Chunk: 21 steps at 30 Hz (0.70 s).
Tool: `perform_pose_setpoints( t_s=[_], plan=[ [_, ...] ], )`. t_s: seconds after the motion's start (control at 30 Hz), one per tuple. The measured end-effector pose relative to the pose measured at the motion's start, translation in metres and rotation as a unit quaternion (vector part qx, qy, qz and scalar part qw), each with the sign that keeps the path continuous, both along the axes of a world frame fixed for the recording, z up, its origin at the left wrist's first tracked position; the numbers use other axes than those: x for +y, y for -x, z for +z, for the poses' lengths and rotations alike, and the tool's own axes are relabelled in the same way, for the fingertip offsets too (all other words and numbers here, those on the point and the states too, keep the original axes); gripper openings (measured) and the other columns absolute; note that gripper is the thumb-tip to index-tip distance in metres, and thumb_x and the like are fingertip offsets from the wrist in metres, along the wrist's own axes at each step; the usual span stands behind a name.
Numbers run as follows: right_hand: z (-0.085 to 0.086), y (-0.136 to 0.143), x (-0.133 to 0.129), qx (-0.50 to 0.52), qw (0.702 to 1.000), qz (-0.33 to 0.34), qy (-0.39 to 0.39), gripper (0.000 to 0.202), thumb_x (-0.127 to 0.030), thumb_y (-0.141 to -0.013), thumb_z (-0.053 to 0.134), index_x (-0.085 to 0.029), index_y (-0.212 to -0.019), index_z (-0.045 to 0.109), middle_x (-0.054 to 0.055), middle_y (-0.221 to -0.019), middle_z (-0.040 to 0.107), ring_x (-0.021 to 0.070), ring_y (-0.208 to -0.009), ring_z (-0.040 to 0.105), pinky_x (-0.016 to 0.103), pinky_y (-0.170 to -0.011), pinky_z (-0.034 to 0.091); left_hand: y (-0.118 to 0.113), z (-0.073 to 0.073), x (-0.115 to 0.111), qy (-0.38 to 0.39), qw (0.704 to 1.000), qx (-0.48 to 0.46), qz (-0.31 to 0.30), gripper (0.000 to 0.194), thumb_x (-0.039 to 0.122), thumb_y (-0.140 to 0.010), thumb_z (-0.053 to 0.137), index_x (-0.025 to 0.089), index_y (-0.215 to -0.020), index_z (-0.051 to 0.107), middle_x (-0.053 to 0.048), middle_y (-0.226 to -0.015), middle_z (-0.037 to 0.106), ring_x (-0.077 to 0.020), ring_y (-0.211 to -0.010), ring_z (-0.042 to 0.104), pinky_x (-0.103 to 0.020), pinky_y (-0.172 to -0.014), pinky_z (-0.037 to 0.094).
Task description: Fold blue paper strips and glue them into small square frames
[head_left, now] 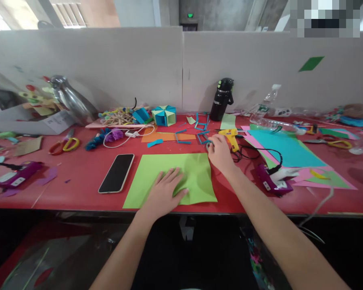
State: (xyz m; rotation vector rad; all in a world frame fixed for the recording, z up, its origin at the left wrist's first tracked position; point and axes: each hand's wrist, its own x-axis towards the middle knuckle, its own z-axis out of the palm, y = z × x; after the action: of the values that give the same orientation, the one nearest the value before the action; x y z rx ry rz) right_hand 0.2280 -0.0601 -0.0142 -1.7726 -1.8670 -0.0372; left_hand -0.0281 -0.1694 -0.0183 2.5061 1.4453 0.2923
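Observation:
A sheet of light green paper (196, 173) lies on the red table in front of me. My left hand (166, 189) rests flat on it, fingers spread. Just past the sheet's far right corner, my right hand (220, 153) has its fingers curled down. A small bluish rounded piece shows at the fingertips, too little to name. Right beside that hand lies a yellow glue gun (232, 139) with a black cord. Folded blue paper strips (203, 137) lie just beyond the fingers.
A phone (117, 173) lies left of the sheet. Behind stand a blue-and-yellow paper model (164, 117) and a black bottle (222, 99). At right are stacked coloured papers (287, 149), a purple power strip (272, 181) and scissors (332, 143); more scissors (65, 144) lie left.

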Motion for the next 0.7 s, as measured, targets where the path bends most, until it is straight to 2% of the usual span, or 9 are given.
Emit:
perform_pose_setpoints(
  t_s=[0.07, 0.13, 0.27, 0.4, 0.5, 0.6, 0.67, 0.7],
  plan=[
    [0.008, 0.001, 0.01, -0.065, 0.992, -0.043, 0.1, 0.037, -0.017, -0.093, 0.047, -0.006, -0.125, 0.062, 0.026, -0.134, 0.057, 0.0345, -0.127, 0.055, 0.045, -0.106, 0.044, 0.0, 0.0, 0.001, 0.004, 1.0, -0.006, 0.007, 0.06, 0.053, -0.101, 0.045, 0.022, -0.153, 0.044, -0.006, -0.164, 0.035, -0.0268, -0.154, 0.03, -0.053, -0.127, 0.02],
    [0.012, -0.004, 0.022, -0.081, 0.982, -0.066, 0.158, 0.036, -0.02, -0.091, 0.053, -0.003, -0.121, 0.064, 0.03, -0.127, 0.061, 0.0389, -0.12, 0.059, 0.047, -0.098, 0.047, 0.0, 0.0, 0.002, 0.011, 1.0, -0.019, 0.011, 0.059, 0.052, -0.101, 0.044, 0.022, -0.152, 0.045, -0.006, -0.163, 0.036, -0.0263, -0.153, 0.03, -0.052, -0.127, 0.02],
    [0.018, -0.019, 0.045, -0.09, 0.963, -0.068, 0.245, 0.033, -0.022, -0.081, 0.068, -0.006, -0.11, 0.07, 0.026, -0.113, 0.07, 0.0358, -0.106, 0.067, 0.04, -0.085, 0.051, 0.002, -0.002, 0.003, 0.032, 0.996, -0.08, 0.029, 0.053, 0.045, -0.104, 0.038, 0.022, -0.151, 0.046, -0.005, -0.16, 0.044, -0.0243, -0.152, 0.033, -0.049, -0.127, 0.02],
    [0.031, -0.026, 0.057, -0.094, 0.945, -0.052, 0.308, 0.027, -0.026, -0.07, 0.077, -0.011, -0.091, 0.073, 0.021, -0.098, 0.074, 0.0338, -0.092, 0.071, 0.038, -0.072, 0.052, 0.004, -0.004, 0.006, 0.076, 0.977, -0.189, 0.068, 0.054, 0.049, -0.103, 0.04, 0.022, -0.149, 0.05, -0.007, -0.154, 0.051, -0.0257, -0.15, 0.038, -0.047, -0.127, 0.017],
    [0.047, -0.027, 0.056, -0.079, 0.932, -0.028, 0.352, 0.021, -0.035, -0.069, 0.079, -0.016, -0.07, 0.069, 0.014, -0.074, 0.071, 0.0293, -0.074, 0.07, 0.036, -0.062, 0.051, 0.005, -0.003, 0.011, 0.11, 0.937, -0.307, 0.126, 0.055, 0.055, -0.1, 0.045, 0.023, -0.142, 0.058, -0.008, -0.15, 0.056, -0.0295, -0.144, 0.046, -0.045, -0.123, 0.027],
    [0.065, -0.033, 0.051, -0.051, 0.915, -0.003, 0.401, 0.032, -0.041, -0.073, 0.078, -0.02, -0.057, 0.06, 0.007, -0.056, 0.061, 0.0212, -0.054, 0.061, 0.034, -0.051, 0.046, 0.006, 0.001, 0.019, 0.131, 0.879, -0.428, 0.163, 0.053, 0.058, -0.097, 0.05, 0.023, -0.134, 0.065, -0.007, -0.139, 0.066, -0.0295, -0.133, 0.056, -0.038, -0.111, 0.043],
    [0.076, -0.042, 0.049, -0.01, 0.909, 0.013, 0.417, 0.036, -0.039, -0.067, 0.084, -0.021, -0.053, 0.056, 0.003, -0.051, 0.057, 0.0179, -0.048, 0.057, 0.032, -0.047, 0.044, 0.007, 0.003, 0.026, 0.135, 0.836, -0.491, 0.203, 0.052, 0.06, -0.094, 0.055, 0.022, -0.128, 0.069, -0.007, -0.131, 0.07, -0.0293, -0.125, 0.061, -0.036, -0.104, 0.049],
    [0.081, -0.049, 0.049, 0.042, 0.915, 0.02, 0.4, 0.037, -0.033, -0.06, 0.089, -0.022, -0.053, 0.055, 0.001, -0.05, 0.055, 0.0174, -0.047, 0.056, 0.032, -0.046, 0.044, 0.008, 0.004, 0.03, 0.133, 0.813, -0.517, 0.23, 0.052, 0.06, -0.092, 0.059, 0.022, -0.125, 0.07, -0.008, -0.128, 0.071, -0.0297, -0.123, 0.063, -0.035, -0.101, 0.05]
  ],
)
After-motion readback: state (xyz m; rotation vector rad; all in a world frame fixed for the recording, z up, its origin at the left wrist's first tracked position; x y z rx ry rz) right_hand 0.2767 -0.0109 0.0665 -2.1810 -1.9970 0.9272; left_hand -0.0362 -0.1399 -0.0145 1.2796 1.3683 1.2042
